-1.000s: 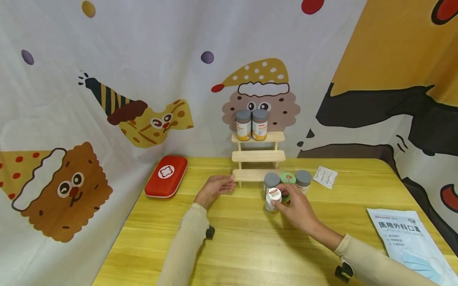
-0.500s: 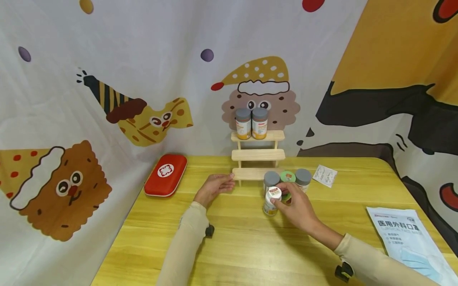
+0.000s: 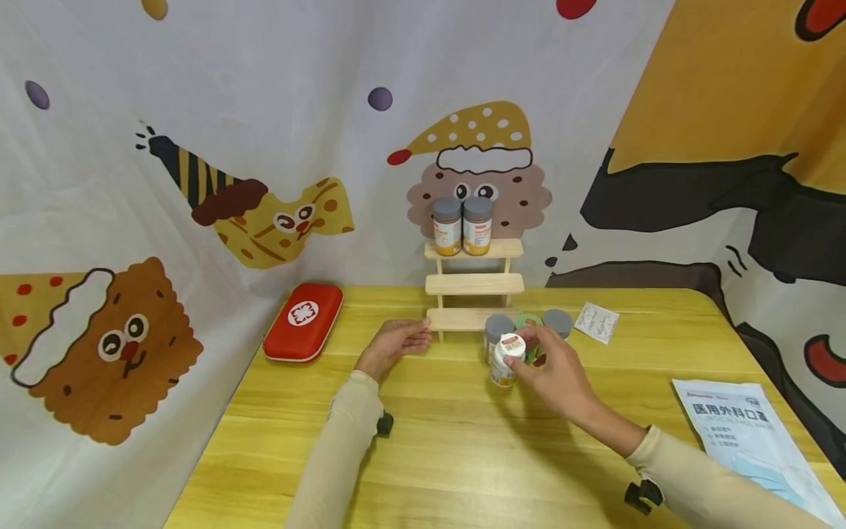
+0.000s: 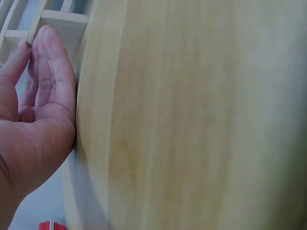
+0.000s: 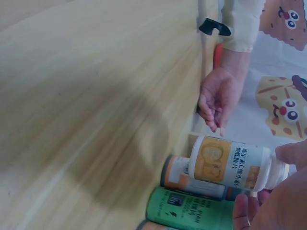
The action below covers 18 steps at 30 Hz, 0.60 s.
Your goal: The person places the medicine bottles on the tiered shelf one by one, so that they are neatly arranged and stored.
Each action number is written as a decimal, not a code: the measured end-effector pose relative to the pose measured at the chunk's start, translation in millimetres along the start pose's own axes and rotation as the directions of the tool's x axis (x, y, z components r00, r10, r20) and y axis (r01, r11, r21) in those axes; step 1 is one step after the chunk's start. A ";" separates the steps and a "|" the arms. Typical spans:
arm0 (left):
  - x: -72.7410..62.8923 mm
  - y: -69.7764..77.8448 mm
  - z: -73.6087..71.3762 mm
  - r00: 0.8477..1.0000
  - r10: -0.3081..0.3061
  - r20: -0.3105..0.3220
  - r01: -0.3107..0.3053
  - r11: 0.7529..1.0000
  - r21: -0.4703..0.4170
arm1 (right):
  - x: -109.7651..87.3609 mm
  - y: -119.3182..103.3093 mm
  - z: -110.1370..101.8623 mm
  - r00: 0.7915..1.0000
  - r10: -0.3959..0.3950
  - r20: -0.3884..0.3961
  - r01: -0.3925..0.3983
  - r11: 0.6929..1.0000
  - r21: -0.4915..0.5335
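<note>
Raised slightly since earlier, the small white plastic bottle (image 3: 503, 373), likely light and stiff, hung above the yellow wooden tabletop (image 3: 456, 455), right hand (image 3: 558, 378) suitably pinching its cap (image 3: 512, 344); left hand (image 3: 391, 345) pinched the pale wooden stand (image 3: 474, 284).

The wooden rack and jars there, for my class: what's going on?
A person's right hand holds a white-capped bottle near its cap, apparently clear of the table. The left hand pinches the wooden rack at the left end of its bottom step. Two grey-capped jars stand side by side on the top step, while a green jar and two other grey-capped containers stand on the table by the rack's right end.
</note>
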State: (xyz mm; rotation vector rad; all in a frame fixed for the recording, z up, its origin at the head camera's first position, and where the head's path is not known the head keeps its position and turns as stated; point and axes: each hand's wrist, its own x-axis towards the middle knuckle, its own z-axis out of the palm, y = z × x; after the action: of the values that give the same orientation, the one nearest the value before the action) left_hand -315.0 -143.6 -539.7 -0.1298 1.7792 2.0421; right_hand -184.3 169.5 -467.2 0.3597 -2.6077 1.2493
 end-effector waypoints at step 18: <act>1.3 -0.5 -1.1 1.000 -0.003 0.002 0.003 1.000 -0.006 | 5.1 -14.2 -31.2 0.996 -0.069 -0.050 0.074 0.992 0.107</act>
State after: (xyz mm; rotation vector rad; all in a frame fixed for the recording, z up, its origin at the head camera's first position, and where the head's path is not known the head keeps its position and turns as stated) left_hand -316.3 -144.3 -540.8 -0.1327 1.7713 2.0445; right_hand -181.6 184.8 -436.3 0.4340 -2.4725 1.3618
